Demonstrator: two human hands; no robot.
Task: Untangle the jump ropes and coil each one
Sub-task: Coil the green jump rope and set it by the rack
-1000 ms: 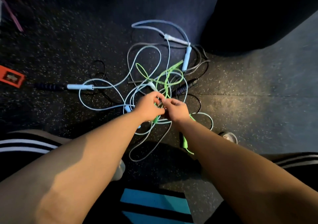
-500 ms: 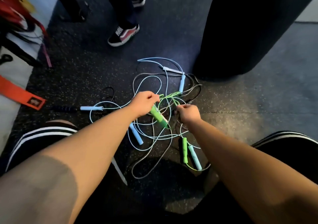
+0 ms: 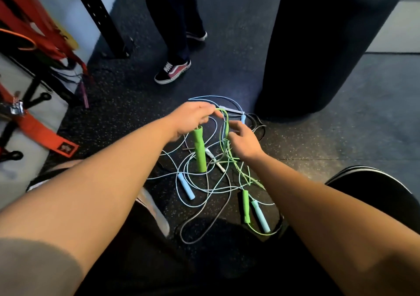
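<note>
A large black cylindrical punching bag (image 3: 329,45) stands just behind the tangle of light-blue, green and grey jump ropes (image 3: 201,159), blocking the far right. A bystander's dark-red sneaker (image 3: 173,70) and a black perforated steel post (image 3: 100,18) block the far left. The speckled dark rubber floor (image 3: 352,141) is open to the right.

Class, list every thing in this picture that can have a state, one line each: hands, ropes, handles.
left hand, pinches the green rope, raised
right hand, open, fingers spread beside the green rope
green rope, partly lifted, tangled with the others
green handle, hangs upright under the left hand
second green handle, lies on the floor
blue ropes, tangled, uncoiled, on the floor
</note>
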